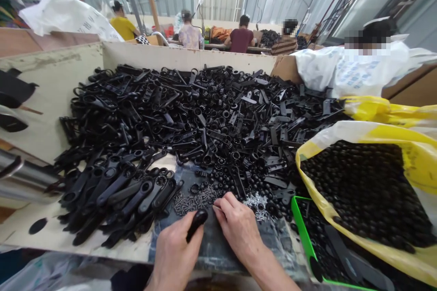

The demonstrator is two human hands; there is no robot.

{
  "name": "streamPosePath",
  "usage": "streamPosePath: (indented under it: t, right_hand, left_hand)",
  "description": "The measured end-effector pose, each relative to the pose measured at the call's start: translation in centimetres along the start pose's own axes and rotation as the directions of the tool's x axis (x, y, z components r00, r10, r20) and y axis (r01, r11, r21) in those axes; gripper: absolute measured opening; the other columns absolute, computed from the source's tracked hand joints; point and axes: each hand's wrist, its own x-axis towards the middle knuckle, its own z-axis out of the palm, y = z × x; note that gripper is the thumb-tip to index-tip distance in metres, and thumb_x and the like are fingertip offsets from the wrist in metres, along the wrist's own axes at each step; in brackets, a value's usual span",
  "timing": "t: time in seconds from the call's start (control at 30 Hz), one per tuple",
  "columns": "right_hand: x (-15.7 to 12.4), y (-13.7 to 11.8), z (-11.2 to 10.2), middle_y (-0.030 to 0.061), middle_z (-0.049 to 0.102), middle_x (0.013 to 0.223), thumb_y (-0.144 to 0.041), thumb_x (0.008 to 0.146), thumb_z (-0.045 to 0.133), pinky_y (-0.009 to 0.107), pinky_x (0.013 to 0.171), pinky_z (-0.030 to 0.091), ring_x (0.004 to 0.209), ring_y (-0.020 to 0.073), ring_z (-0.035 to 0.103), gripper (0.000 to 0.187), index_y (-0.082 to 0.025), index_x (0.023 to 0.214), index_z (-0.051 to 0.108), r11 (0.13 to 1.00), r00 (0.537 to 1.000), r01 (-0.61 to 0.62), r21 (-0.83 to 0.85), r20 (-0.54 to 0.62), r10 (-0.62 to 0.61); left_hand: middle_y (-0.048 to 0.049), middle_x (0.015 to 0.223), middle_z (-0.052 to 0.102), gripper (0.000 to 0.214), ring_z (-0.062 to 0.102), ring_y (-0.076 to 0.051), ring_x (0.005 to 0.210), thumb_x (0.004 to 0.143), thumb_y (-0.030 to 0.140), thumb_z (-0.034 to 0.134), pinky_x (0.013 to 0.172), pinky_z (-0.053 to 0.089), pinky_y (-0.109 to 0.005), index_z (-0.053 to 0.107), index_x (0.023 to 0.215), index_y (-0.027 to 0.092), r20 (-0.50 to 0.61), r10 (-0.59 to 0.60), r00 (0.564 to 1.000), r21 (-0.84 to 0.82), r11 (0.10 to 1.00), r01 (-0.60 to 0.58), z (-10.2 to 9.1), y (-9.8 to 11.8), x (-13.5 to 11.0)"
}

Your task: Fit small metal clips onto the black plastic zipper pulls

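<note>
The left hand (177, 254) grips a black plastic handle (197, 224) in curled fingers at bottom centre. The right hand (237, 232), just beside it, pinches its fingertips together near small screws (194, 202), holding nothing I can make out. Black plastic parts (191, 118) heap up mid-frame; a yellow sack (375, 132) of black knobs sits lower right.

Left hand (177, 252) curls closed; right hand (239, 232) pinches with fingers (222, 201).

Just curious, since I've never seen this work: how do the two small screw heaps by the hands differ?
The left screw heap is dark grey, the right screw heap bright silver. The left heap also spreads wider than the right heap. Both lie loose on the dark sheet.
</note>
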Motion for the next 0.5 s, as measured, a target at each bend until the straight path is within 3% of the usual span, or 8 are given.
streamPosePath:
  t: [0.07, 0.13, 0.2, 0.3, 0.5]
  right_hand:
    - [0.0, -0.1, -0.3, 0.0069, 0.070, 0.090, -0.015, 0.105, 0.048, 0.026, 0.065, 0.048, 0.073, 0.0181, 0.069, 0.025, -0.019, 0.096, 0.071, 1.000, 1.000, 0.008, 0.011, -0.007, -0.008]
    - [0.1, -0.5, -1.1, 0.0060, 0.070, 0.089, -0.017, 0.105, 0.049, 0.026, 0.066, 0.049, 0.074, 0.0179, 0.069, 0.024, -0.019, 0.097, 0.072, 0.992, 1.000, -0.011, 0.123, -0.020, 0.014]
    - [0.0, -1.2, -2.3, 0.0040, 0.069, 0.086, -0.022, 0.104, 0.054, 0.025, 0.064, 0.048, 0.071, 0.0167, 0.066, 0.021, -0.021, 0.095, 0.073, 0.945, 0.998, -0.053, 0.323, -0.015, 0.061]
    - [-0.3, -2.3, -3.9, 0.0021, 0.069, 0.082, -0.027, 0.102, 0.061, 0.025, 0.061, 0.046, 0.069, 0.0161, 0.063, 0.018, -0.023, 0.092, 0.075, 0.837, 0.997, -0.079, 0.541, 0.033, 0.073]
    - [-0.9, -2.9, -4.1, 0.0026, 0.067, 0.084, -0.022, 0.102, 0.061, 0.025, 0.065, 0.048, 0.073, 0.0164, 0.063, 0.015, -0.023, 0.097, 0.076, 0.814, 0.999, 0.002, 0.581, 0.039, -0.030]
  left_hand:
    - [-0.0011, 0.074, 0.076, 0.024, 0.069, -0.019, 0.070, 0.090, 0.043, 0.069, 0.068, 0.051, -0.024, 0.075, 0.081, 0.021, 0.034, -0.230, 0.973, -0.257, 0.938, 0.231, -0.5, 0.4, -0.1]
    - [0.0005, 0.069, 0.069, 0.033, 0.061, -0.016, 0.065, 0.080, 0.051, 0.079, 0.063, 0.048, -0.022, 0.074, 0.077, 0.018, 0.129, -0.410, 0.903, -0.474, 0.774, 0.420, -1.0, 1.1, 0.0]
    - [0.0056, 0.056, 0.053, 0.045, 0.044, -0.009, 0.051, 0.070, 0.058, 0.085, 0.049, 0.035, -0.019, 0.073, 0.080, 0.016, 0.254, -0.511, 0.821, -0.605, 0.578, 0.547, -1.5, 1.9, 0.2]
    - [0.0130, 0.050, 0.032, 0.055, 0.020, -0.004, 0.044, 0.061, 0.062, 0.090, 0.044, 0.015, -0.018, 0.071, 0.081, 0.015, 0.373, -0.551, 0.747, -0.664, 0.404, 0.629, -2.0, 3.1, 0.3]
    - [0.0116, 0.053, 0.034, 0.052, 0.020, -0.004, 0.048, 0.061, 0.059, 0.091, 0.047, 0.014, -0.019, 0.068, 0.076, 0.015, 0.423, -0.513, 0.747, -0.665, 0.384, 0.641, -2.5, 4.0, -0.1]
